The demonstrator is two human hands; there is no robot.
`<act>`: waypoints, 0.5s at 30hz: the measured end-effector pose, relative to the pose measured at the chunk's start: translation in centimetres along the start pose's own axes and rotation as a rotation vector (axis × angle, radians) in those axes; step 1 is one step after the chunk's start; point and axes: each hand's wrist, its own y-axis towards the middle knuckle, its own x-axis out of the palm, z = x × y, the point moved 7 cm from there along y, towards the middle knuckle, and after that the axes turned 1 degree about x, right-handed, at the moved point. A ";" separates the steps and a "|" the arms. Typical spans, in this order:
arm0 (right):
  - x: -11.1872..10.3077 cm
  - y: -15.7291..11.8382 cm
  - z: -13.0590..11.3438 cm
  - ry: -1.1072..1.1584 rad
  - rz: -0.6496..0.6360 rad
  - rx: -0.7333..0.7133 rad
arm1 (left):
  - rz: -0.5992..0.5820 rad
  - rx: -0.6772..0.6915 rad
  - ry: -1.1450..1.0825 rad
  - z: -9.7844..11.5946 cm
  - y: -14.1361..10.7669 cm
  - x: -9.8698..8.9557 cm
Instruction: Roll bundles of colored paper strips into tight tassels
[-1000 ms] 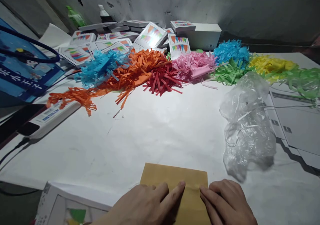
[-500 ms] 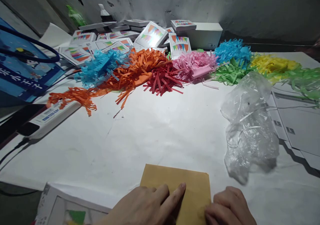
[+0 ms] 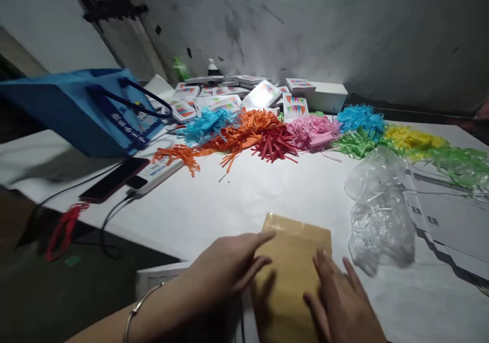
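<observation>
Two hands flat on a brown envelope [image 3: 292, 269] at the near edge of the white table [image 3: 244, 200]. Left hand [image 3: 225, 269] spread open, fingers lying along the envelope's left edge (a thin bangle [image 3: 139, 307] on that wrist). Right hand [image 3: 342, 305] open too, palm down, pressing the envelope's lower right part, gripping nothing. Just right, a crumpled clear plastic bag [image 3: 378, 208]. Farther back, heaps of coloured paper strips [image 3: 267, 134].
</observation>
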 end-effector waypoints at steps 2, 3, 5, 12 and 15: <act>1.1 3.3 3.9 0.030 -0.119 0.106 | 0.208 -0.067 -0.097 -0.3 -1.5 -3.5; 1.7 5.1 5.6 0.046 -0.192 0.134 | 0.293 -0.102 -0.142 -0.4 -2.4 -4.9; 1.3 8.8 8.0 0.002 -0.164 0.190 | 0.429 -0.158 -0.224 -0.5 -4.2 -6.9; -6.5 8.6 -4.3 0.671 0.078 0.093 | 0.759 -0.215 -0.428 0.4 -9.4 -9.6; -9.0 4.2 -8.3 0.830 0.257 0.244 | 0.773 -0.088 -0.498 2.2 -10.7 -9.0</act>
